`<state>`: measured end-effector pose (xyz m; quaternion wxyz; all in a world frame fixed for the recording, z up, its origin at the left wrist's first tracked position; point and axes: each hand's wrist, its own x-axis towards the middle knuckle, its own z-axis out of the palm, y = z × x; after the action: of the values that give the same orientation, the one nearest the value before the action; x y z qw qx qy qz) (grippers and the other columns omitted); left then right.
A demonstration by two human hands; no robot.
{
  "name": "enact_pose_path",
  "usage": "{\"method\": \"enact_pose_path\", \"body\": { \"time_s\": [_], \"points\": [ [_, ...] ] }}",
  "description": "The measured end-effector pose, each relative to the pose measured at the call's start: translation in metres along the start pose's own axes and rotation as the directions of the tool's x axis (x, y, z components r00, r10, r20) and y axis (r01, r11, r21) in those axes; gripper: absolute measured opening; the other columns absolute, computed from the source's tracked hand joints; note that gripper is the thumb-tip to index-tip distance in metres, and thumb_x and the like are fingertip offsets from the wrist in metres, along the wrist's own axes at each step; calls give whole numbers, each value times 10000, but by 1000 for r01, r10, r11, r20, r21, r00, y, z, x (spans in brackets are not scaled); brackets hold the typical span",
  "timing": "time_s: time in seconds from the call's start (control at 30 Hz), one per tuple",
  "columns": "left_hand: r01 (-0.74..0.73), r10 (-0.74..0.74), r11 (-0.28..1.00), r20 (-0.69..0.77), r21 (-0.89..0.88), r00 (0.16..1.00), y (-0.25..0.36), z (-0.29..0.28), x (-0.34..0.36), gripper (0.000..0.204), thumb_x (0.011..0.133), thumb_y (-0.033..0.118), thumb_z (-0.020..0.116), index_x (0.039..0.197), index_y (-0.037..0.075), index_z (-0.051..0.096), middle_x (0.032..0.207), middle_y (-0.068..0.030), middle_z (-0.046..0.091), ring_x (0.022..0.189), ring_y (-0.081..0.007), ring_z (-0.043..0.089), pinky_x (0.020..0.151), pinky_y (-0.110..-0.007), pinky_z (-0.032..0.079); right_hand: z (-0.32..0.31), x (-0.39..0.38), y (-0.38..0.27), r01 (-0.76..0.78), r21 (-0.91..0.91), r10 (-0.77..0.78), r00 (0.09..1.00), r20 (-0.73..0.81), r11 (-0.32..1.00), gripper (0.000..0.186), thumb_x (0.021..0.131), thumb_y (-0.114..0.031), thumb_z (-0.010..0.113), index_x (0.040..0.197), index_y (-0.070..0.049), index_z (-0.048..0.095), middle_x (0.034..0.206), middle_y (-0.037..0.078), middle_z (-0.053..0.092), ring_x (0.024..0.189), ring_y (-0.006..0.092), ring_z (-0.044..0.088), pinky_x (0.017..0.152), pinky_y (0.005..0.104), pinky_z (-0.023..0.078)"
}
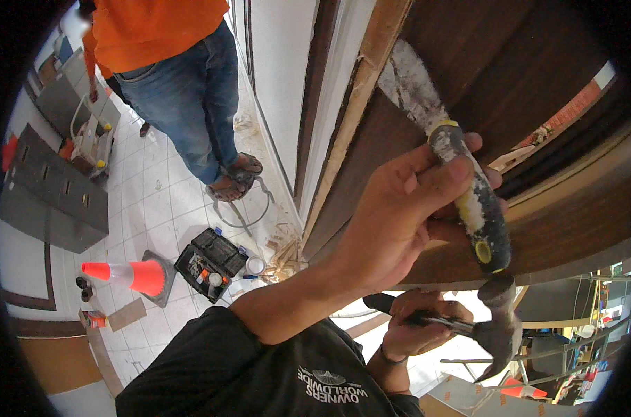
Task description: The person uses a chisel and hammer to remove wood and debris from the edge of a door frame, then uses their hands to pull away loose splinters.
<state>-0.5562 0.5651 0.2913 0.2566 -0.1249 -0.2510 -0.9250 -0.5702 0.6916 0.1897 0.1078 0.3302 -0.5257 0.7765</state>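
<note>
1. Nearest the camera, the left hand (406, 201) is closing its thumb and fingers around the handle of a scraper (449, 142) at 2 o'clock, the dusty blade pointing toward 11.
2. At 4 o'clock, the right hand (416, 326) is gripping a hammer (497, 323) by its shaft; one end of the head is lying just beside the scraper's butt, though whether they are touching I cannot tell.
3. That grip is probably steadying the blade, leaving the butt exposed toward the hammer.
4. Along the dark panel (510, 62), a raw wooden strip (357, 97) is forming the edge beside the blade; contact is staying unclear.
5. Toward 5 o'clock, the right forearm is sitting close to the torso, seemingly limiting its room for moving.
6. At 8 o'clock, an open toolbox (222, 250) and a traffic cone (147, 276) are occupying the tiled floor (149, 215); at 10, a co-worker (180, 90) is standing near the doorway edge.
</note>
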Motion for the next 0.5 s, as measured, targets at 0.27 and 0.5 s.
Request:
{"method": "enact_pose_path", "body": {
  "time_s": [0.27,0.5],
  "points": [
    [2,-1,1000,-39,14,999,0,-1,0,403,887,237,521,1187,7,382,1014,-125,566,891,-216,606,704,-359,554,-11,-11,-8,-55,-37,54,998,-36,998,431,880,-532,347,872,-106,281,504,85,430,353,116,372,341,254,341],
    [-21,22,1000,-38,23,999,-2,1,0,426,867,271,553,1161,9,392,1003,-133,567,885,-227,612,707,-359,554,2,-4,-14,-36,-76,40,997,60,996,411,885,-539,327,868,-136,250,462,15,309,339,83,275,314,205,258]
  ]
}}
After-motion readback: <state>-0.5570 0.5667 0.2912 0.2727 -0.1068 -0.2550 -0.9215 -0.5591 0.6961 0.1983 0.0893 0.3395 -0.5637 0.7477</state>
